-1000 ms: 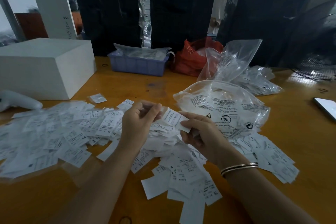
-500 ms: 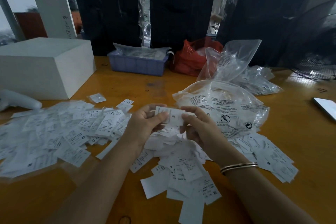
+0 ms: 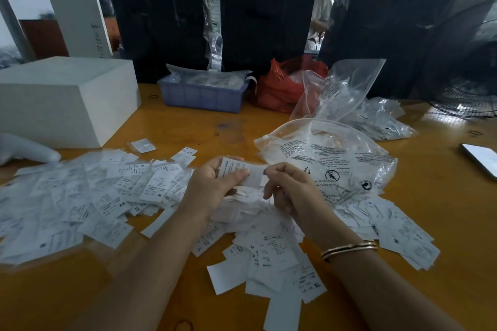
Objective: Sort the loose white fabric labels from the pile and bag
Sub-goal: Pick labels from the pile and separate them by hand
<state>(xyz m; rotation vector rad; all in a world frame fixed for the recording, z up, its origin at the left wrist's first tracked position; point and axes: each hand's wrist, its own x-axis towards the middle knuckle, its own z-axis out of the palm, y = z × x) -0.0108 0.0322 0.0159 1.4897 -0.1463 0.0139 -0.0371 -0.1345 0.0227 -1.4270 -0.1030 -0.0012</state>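
Loose white fabric labels lie in a wide pile (image 3: 88, 196) on the left of the yellow table and in a second heap (image 3: 271, 252) under and in front of my hands. A clear printed plastic bag (image 3: 336, 158) with labels inside lies just right of my hands. My left hand (image 3: 212, 188) and my right hand (image 3: 290, 191) are held together above the heap. Both pinch the same small stack of labels (image 3: 242, 172), the left at its left end and the right at its right end. A gold bangle sits on my right wrist.
A white box (image 3: 67, 99) stands at the left, a white scanner-like tool (image 3: 27, 150) beside it. A blue tray (image 3: 201, 94), a red bag (image 3: 282, 86) and more clear bags (image 3: 376, 115) sit behind. A phone (image 3: 481, 158) lies at the right edge. Black bundles line the back.
My hands have drawn closer together and lifted the label a little; it turned from slanting between them to level, and both hands now pinch it.
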